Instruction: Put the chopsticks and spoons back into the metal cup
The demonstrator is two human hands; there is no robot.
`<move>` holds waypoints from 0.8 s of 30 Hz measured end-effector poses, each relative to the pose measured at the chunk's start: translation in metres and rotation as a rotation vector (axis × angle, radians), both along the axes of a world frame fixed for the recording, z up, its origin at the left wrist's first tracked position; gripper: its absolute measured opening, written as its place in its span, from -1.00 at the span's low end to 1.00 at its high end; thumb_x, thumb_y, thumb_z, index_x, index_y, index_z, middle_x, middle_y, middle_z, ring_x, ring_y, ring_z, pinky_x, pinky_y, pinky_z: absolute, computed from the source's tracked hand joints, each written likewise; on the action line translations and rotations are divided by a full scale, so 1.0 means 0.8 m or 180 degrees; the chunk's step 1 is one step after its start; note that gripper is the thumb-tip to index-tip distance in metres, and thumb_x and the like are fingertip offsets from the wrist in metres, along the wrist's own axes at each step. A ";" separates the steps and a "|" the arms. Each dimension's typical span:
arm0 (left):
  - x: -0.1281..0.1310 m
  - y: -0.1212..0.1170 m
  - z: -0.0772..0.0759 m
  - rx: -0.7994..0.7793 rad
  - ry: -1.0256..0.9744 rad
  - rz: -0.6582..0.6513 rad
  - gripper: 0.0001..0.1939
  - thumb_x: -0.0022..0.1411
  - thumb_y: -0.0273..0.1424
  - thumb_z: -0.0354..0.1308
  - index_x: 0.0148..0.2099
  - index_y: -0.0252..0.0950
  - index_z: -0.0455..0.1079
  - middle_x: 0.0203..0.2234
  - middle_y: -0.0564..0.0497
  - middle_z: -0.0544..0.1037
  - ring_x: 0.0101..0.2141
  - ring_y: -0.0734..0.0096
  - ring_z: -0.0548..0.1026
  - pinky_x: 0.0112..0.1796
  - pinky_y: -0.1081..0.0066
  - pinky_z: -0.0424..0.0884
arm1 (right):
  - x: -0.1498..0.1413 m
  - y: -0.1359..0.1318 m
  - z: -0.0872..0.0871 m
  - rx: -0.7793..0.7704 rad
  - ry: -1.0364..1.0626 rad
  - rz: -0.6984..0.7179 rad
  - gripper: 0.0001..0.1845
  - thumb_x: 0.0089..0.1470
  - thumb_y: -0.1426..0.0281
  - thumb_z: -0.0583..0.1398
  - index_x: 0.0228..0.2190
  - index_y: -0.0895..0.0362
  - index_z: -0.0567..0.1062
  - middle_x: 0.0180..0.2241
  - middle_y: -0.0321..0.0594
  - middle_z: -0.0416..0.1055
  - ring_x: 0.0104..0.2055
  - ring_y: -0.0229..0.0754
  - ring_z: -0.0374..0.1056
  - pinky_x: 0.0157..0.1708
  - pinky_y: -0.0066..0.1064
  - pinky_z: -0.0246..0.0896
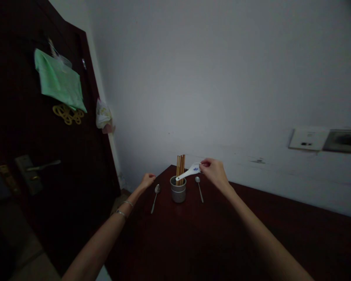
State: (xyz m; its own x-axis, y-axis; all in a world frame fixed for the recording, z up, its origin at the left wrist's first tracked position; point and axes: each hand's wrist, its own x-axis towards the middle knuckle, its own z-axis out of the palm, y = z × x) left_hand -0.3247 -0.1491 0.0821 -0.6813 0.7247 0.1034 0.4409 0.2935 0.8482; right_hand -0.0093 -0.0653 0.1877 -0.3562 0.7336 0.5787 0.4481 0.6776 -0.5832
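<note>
My right hand (214, 170) pinches a white soup spoon (190, 171) with a blue pattern by its bowl end. The spoon's handle points left, its tip over the rim of a grey cylindrical holder (178, 193). Several wooden chopsticks (180, 167) stand upright in that holder. My left hand (148, 180) is closed, with its fingers curled and nothing seen in them, near the table's left edge. Just right of it lies a metal spoon (155, 198). A second, thinner metal spoon (199, 189) lies to the right of the holder, below my right hand.
The dark red table (204, 238) meets a pale wall (210, 86) at the back. At left stands a dark door (76, 164) with a handle (43, 166) and a hanging green cloth (60, 80). A plastic bag (103, 115) hangs by the frame. A wall socket (308, 139) is at right.
</note>
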 end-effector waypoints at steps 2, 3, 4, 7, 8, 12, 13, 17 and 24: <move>0.011 0.002 0.010 -0.0023 -0.0032 -0.0028 -0.78 0.01 -0.38 0.06 -0.28 -0.39 0.35 -0.54 0.01 0.42 -0.56 0.54 0.33 -0.59 0.60 0.18 | 0.011 -0.003 -0.032 -0.0935 -0.0075 0.0254 -0.84 -0.12 0.44 0.11 -0.47 0.22 0.48 -0.60 -0.21 0.44 -0.63 -0.30 0.32 -0.61 -0.55 0.16; 0.018 0.004 0.015 -0.0019 -0.0037 -0.0072 -0.78 0.02 -0.39 0.05 -0.26 -0.39 0.35 -0.49 0.00 0.44 -0.54 0.54 0.34 -0.59 0.60 0.19 | 0.015 -0.006 -0.051 -0.1349 -0.0133 0.0380 -0.85 -0.12 0.46 0.10 -0.48 0.22 0.47 -0.63 -0.22 0.44 -0.67 -0.32 0.31 -0.65 -0.56 0.16; 0.024 0.006 0.019 -0.0015 -0.0040 -0.0137 -0.78 0.03 -0.40 0.04 -0.25 -0.38 0.35 -0.45 -0.02 0.45 -0.52 0.55 0.35 -0.59 0.61 0.19 | 0.017 -0.009 -0.071 -0.1653 -0.0162 0.0455 -0.86 -0.13 0.48 0.09 -0.50 0.22 0.45 -0.65 -0.23 0.43 -0.68 -0.32 0.31 -0.68 -0.58 0.16; 0.047 0.013 0.031 -0.0029 -0.0085 -0.0304 -0.79 0.05 -0.39 0.03 -0.24 -0.38 0.35 -0.37 -0.04 0.46 -0.49 0.55 0.38 -0.59 0.63 0.20 | 0.017 -0.018 -0.125 -0.2248 -0.0160 0.0572 -0.90 -0.16 0.54 0.08 -0.56 0.23 0.40 -0.67 -0.22 0.42 -0.64 -0.29 0.36 -0.70 -0.61 0.20; 0.056 0.014 0.035 -0.0026 -0.0112 -0.0357 -0.78 0.06 -0.40 0.03 -0.23 -0.37 0.34 -0.35 -0.05 0.47 -0.48 0.54 0.39 -0.59 0.63 0.21 | 0.016 -0.020 -0.140 -0.2368 -0.0162 0.0603 -0.90 -0.15 0.54 0.07 -0.56 0.23 0.39 -0.67 -0.22 0.42 -0.62 -0.29 0.37 -0.70 -0.62 0.21; 0.085 0.022 0.044 0.0169 -0.0177 -0.0680 -0.75 0.05 -0.41 0.06 -0.19 -0.38 0.34 -0.31 -0.09 0.48 -0.41 0.49 0.43 -0.55 0.61 0.26 | 0.008 -0.027 -0.176 -0.2634 -0.0158 0.0612 -0.91 -0.15 0.55 0.07 -0.57 0.22 0.36 -0.70 -0.24 0.39 -0.63 -0.26 0.39 -0.70 -0.59 0.26; 0.090 0.025 0.044 0.0274 -0.0201 -0.0765 -0.73 0.04 -0.41 0.08 -0.17 -0.39 0.34 -0.31 -0.09 0.49 -0.39 0.47 0.44 -0.52 0.59 0.28 | 0.006 -0.028 -0.180 -0.2673 -0.0152 0.0613 -0.92 -0.15 0.56 0.07 -0.57 0.22 0.36 -0.72 -0.26 0.38 -0.63 -0.25 0.38 -0.71 -0.58 0.26; 0.104 0.047 0.042 0.0753 -0.0460 -0.0906 -0.67 -0.06 -0.47 0.19 -0.17 -0.45 0.36 -0.38 -0.11 0.51 -0.38 0.43 0.45 -0.37 0.47 0.36 | 0.001 -0.032 -0.188 -0.2825 -0.0099 0.0636 -0.92 -0.16 0.58 0.06 -0.57 0.22 0.33 -0.75 -0.31 0.33 -0.65 -0.25 0.37 -0.73 -0.55 0.27; 0.104 0.077 0.032 0.0887 -0.0680 -0.1056 -0.69 -0.11 -0.53 0.24 -0.22 -0.45 0.38 -0.47 -0.05 0.52 -0.43 0.44 0.46 -0.30 0.43 0.35 | 0.003 -0.038 -0.185 -0.2795 -0.0059 0.0725 -0.95 -0.14 0.56 0.09 -0.53 0.24 0.35 -0.69 -0.29 0.34 -0.64 -0.29 0.35 -0.77 -0.58 0.26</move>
State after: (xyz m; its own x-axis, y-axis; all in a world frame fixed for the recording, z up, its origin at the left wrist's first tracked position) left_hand -0.2417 -0.0871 0.1076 -0.4453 0.8710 0.2075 0.2796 -0.0849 0.9564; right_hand -0.0071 -0.0955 0.0399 -0.5503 0.8189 -0.1629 0.3723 0.0659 -0.9258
